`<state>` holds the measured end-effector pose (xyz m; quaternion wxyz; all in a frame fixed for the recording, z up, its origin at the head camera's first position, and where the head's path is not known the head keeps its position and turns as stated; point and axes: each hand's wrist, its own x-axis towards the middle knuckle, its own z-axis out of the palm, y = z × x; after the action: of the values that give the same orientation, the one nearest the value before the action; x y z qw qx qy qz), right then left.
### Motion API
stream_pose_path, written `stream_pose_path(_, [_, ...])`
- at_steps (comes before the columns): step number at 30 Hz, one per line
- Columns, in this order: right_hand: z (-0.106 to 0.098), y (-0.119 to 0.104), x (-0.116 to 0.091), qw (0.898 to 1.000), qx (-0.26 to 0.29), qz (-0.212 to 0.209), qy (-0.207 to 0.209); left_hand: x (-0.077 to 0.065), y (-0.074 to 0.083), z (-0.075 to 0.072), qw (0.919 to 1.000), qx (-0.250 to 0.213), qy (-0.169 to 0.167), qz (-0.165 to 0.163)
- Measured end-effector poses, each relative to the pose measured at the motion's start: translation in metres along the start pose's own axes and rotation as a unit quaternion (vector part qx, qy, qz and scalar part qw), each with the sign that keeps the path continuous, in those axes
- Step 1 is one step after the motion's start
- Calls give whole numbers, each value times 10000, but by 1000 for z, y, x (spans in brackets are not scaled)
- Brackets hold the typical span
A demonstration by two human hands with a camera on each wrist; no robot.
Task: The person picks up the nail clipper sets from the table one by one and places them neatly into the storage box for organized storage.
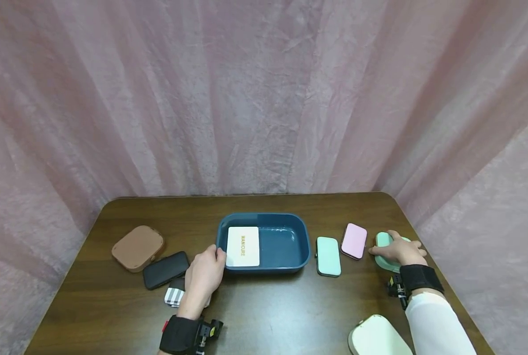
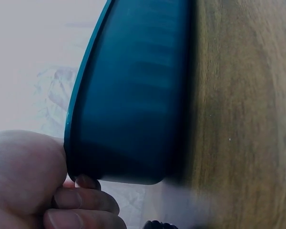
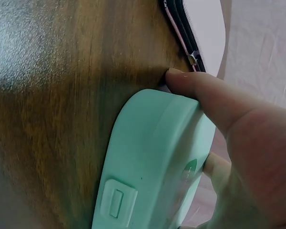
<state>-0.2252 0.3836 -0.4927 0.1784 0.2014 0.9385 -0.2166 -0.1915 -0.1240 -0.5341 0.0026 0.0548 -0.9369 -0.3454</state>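
My left hand (image 1: 205, 270) grips the left rim of a blue rectangular dish (image 1: 286, 249), thumb on top and fingers curled below the rim in the left wrist view. Inside the dish, at its left, lies a white case marked MANICURE (image 1: 243, 246). At the table's right edge my right hand (image 1: 401, 250) is spread over a mint green case with a latch (image 3: 143, 148). Its thumb reaches past one end of the case, and other fingers lie partly hidden behind it. Left of that hand are a pink case (image 1: 354, 241) and a mint zip case (image 1: 328, 256).
On the left of the wooden table (image 1: 273, 315) lie a brown case (image 1: 138, 248), a black case (image 1: 165, 270) and a striped item (image 1: 173, 296), partly behind my left arm. A pale green case (image 1: 379, 337) sits at the front right. Pink curtains hang behind.
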Motion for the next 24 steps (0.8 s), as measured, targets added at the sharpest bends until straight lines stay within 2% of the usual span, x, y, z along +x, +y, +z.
stream_pose_path(9, [-6, 5, -1, 9994, 151, -186, -258, 0, -1, -3, 10000, -16, -20, 3])
stream_pose_path(17, [-6, 21, 23, 9981, 333, 437, -295, -1, 0, -4, 9999, -96, -83, -34])
stream_pose_path(24, [-3, 18, 20, 9973, 334, 619, -222, 0, 1, -3, 9999, -74, -92, -25])
